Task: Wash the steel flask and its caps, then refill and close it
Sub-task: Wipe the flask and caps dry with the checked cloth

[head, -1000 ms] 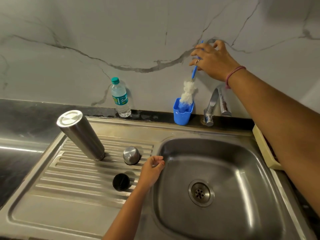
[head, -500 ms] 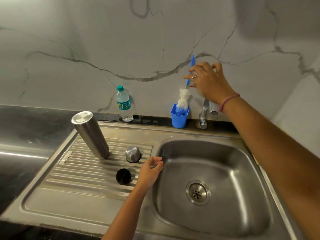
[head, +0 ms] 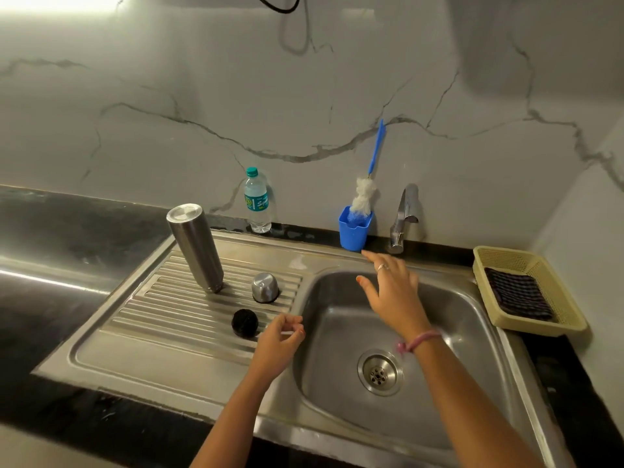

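The steel flask point(head: 196, 246) stands upside down on the ribbed drainboard point(head: 162, 319). To its right sits the steel cap point(head: 265, 287), mouth down, and nearer me the black inner cap point(head: 244, 322). My left hand point(head: 278, 342) rests on the sink's left rim beside the black cap, fingers loosely curled, holding nothing. My right hand point(head: 393, 293) hovers over the sink basin point(head: 341, 332) with fingers spread and empty. The blue-handled bottle brush point(head: 366, 187) stands in a blue holder point(head: 353, 231) against the wall.
A tap point(head: 401, 217) stands behind the basin, no water running. A small plastic water bottle point(head: 256, 201) stands by the wall. A yellow basket point(head: 560, 319) holding a dark cloth point(head: 518, 295) sits at the right. The drain point(head: 380, 372) is in the basin's middle.
My right hand has let go of the brush handle and come down over the basin. The brush stays in its holder. My left hand has not moved. The view has pulled back.
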A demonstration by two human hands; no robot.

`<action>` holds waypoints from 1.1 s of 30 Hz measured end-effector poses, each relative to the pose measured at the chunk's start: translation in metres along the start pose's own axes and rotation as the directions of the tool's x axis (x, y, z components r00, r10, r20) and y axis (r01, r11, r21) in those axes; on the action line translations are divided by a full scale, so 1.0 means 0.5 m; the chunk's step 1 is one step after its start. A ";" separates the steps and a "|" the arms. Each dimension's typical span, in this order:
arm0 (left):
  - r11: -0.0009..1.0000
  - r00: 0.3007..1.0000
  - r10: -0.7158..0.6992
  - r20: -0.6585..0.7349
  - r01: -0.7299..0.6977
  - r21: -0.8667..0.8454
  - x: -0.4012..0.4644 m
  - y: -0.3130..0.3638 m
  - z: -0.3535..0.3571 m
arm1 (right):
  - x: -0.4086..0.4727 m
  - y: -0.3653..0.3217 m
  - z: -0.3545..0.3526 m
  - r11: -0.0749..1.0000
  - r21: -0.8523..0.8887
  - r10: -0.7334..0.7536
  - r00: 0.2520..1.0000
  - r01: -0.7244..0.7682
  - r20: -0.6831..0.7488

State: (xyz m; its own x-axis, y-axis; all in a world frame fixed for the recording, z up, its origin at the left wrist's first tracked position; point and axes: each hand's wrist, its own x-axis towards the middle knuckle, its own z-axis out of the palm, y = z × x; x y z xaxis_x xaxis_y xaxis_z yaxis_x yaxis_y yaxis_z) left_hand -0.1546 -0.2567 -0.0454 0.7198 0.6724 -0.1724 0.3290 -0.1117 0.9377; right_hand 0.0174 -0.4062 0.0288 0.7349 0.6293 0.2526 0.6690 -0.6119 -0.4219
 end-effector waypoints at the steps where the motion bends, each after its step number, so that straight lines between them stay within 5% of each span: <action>1: 1.000 1.000 0.004 -0.004 -0.004 0.012 -0.006 0.000 -0.006 | -0.013 -0.002 0.012 1.000 0.024 0.013 1.000 -0.013 0.014; 14: 0.995 0.996 0.093 -0.008 -0.092 0.048 -0.002 -0.009 -0.173 | -0.045 -0.142 0.152 0.951 0.305 0.006 0.990 -0.050 0.143; 24: 0.989 0.967 0.091 -0.239 -0.059 0.135 0.116 -0.022 -0.358 | 0.010 -0.336 0.274 0.803 0.574 0.032 0.972 -0.163 0.231; 33: 0.989 0.956 0.144 -0.257 -0.127 0.082 0.237 0.028 -0.411 | 0.078 -0.430 0.341 0.724 0.647 0.117 0.967 -0.240 0.228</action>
State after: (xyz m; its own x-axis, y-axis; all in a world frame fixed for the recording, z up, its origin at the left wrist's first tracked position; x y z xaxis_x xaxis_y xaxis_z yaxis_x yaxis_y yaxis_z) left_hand -0.1904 -0.0284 0.0093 0.5778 0.8148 0.0476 0.2840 -0.2554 0.9242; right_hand -0.1168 -0.1686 -0.0190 0.7636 0.6456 -0.0038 0.2357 -0.2843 -0.9293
